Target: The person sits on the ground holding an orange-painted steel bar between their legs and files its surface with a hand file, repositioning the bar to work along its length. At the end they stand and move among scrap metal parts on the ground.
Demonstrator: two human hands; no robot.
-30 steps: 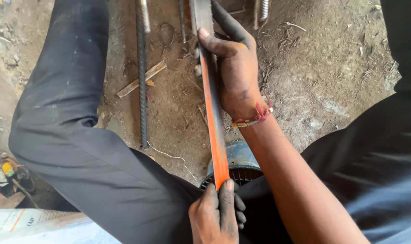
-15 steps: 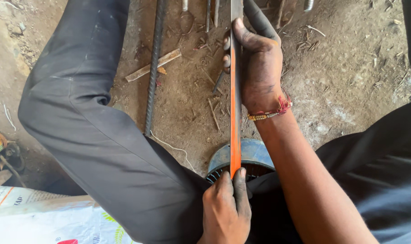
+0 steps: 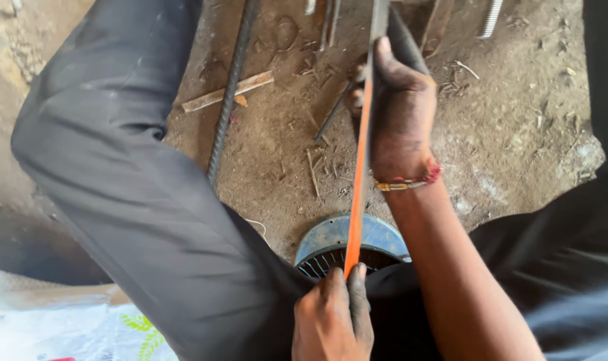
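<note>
Two hands grip one long orange-edged flat metal strip running away lengthwise: left hand fingers closed at the near end, right hand clasping farther along.

floor: bare brown packed-dirt ground | litter: ribbed steel rebar rod, pale splintered wood strip (lying across each other) | corner: white printed woven sack | light: daylight, soft

Black trousers, bare forearms, grimy hands, red-and-gold thread bracelet on right wrist
</note>
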